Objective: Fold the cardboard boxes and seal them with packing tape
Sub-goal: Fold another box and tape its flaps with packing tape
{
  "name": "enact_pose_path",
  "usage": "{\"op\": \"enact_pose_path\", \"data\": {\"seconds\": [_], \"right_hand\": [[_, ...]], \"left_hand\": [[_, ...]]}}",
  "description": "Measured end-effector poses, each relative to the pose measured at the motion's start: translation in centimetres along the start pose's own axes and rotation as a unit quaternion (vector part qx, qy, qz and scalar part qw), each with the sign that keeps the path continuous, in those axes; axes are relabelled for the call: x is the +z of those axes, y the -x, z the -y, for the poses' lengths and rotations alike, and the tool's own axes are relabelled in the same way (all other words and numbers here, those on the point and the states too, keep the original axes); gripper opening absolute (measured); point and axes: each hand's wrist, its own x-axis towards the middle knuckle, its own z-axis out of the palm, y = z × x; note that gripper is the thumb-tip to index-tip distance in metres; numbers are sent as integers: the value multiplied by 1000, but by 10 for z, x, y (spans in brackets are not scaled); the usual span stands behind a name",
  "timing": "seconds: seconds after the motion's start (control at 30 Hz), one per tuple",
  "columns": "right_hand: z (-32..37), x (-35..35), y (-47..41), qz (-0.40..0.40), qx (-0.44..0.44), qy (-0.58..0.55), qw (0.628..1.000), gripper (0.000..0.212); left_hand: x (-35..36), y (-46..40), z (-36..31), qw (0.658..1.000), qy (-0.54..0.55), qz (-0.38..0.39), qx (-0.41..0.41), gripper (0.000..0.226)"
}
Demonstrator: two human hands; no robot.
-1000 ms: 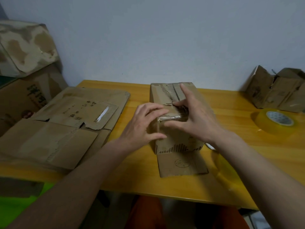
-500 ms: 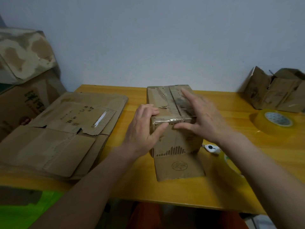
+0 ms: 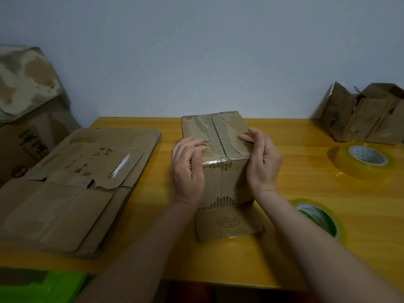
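The brown taped cardboard box [image 3: 220, 162] stands between both hands, long axis running away from them. Left hand [image 3: 188, 169] and right hand [image 3: 262, 160] grasp its near top corners.

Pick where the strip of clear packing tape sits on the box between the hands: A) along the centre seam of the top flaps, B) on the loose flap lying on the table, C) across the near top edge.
C: the glossy tape runs across the near top edge of the box, between the left hand and the right hand.
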Motion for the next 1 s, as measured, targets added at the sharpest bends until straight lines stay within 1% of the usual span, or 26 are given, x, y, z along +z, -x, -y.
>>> {"op": "enact_pose_path", "data": {"seconds": [0.07, 0.13, 0.17, 0.2, 0.23, 0.3, 0.33, 0.37, 0.4, 0.43, 0.47, 0.5, 0.53, 0.57, 0.6, 0.63, 0.67, 0.7, 0.8, 0.87, 0.9, 0.93, 0.97, 1.0], "right_hand": [[0, -4, -2, 46, 12, -8, 999, 28], [1, -15, -4, 124, 26, 3, 992, 27], [2, -22, -6, 155, 38, 5, 987, 26], [3, -30, -9, 166, 54, 1, 985, 23], [3, -38, -12, 154, 67, 7, 986, 21], [1, -57, -14, 110, 78, 68, 989, 17], [0, -64, -13, 113, 82, 115, 984, 15], [-1, -70, -10, 143, 85, 161, 973, 14], [-2, -73, -4, 196, 88, 203, 955, 13], [-3, -75, 4, 262, 88, 252, 927, 10], [-3, -77, 13, 325, 70, 318, 888, 6], [-4, -79, 22, 377, 26, 394, 838, 5], [-6, -82, 30, 416, -26, 464, 782, 11], [-8, -86, 37, 451, -65, 521, 722, 18], [-12, -90, 41, 473, -79, 563, 673, 24], [-15, -94, 42, 485, -74, 592, 640, 28], [-19, -98, 40, 486, -59, 613, 620, 31], [-23, -102, 36, 480, -40, 630, 609, 36], [-31, -108, 22, 451, 31, 664, 596, 58], [-34, -111, 13, 436, 73, 671, 596, 63], [-35, -112, 10, 425, 86, 664, 609, 61], [-36, -113, 5, 408, 95, 645, 640, 56], [-37, -114, 2, 378, 101, 608, 691, 49], [-36, -114, -2, 333, 108, 555, 754, 42]], "left_hand": [[-5, -4, 7, 999, -9, 35, 40, 51], [-17, -12, 15, 992, -38, 102, 62, 57], [-24, -20, 18, 986, -60, 140, 62, 56], [-31, -29, 21, 979, -93, 171, 61, 53], [-38, -36, 22, 971, -134, 186, 68, 48], [-41, -44, 14, 958, -213, 162, 103, 32], [-36, -43, 3, 954, -241, 146, 106, 32], [-27, -42, -12, 949, -261, 146, 97, 38], [-15, -38, -28, 942, -281, 168, 77, 46], [-1, -34, -41, 929, -304, 206, 48, 57], [15, -31, -50, 911, -329, 249, 15, 69], [29, -31, -56, 889, -357, 286, -15, 79], [40, -32, -59, 867, -387, 313, -36, 85], [49, -33, -60, 847, -419, 326, -44, 86], [55, -35, -60, 830, -447, 331, -41, 81], [58, -36, -60, 818, -465, 336, -31, 75], [60, -38, -60, 813, -468, 347, -19, 70], [61, -40, -61, 813, -456, 362, -6, 66], [51, -46, -59, 821, -381, 422, 52, 57], [34, -51, -55, 828, -320, 455, 68, 58], [24, -53, -52, 833, -299, 460, 66, 61], [14, -54, -47, 839, -288, 457, 66, 63], [4, -56, -43, 844, -285, 450, 65, 66], [-5, -57, -39, 849, -286, 441, 63, 69]]}}
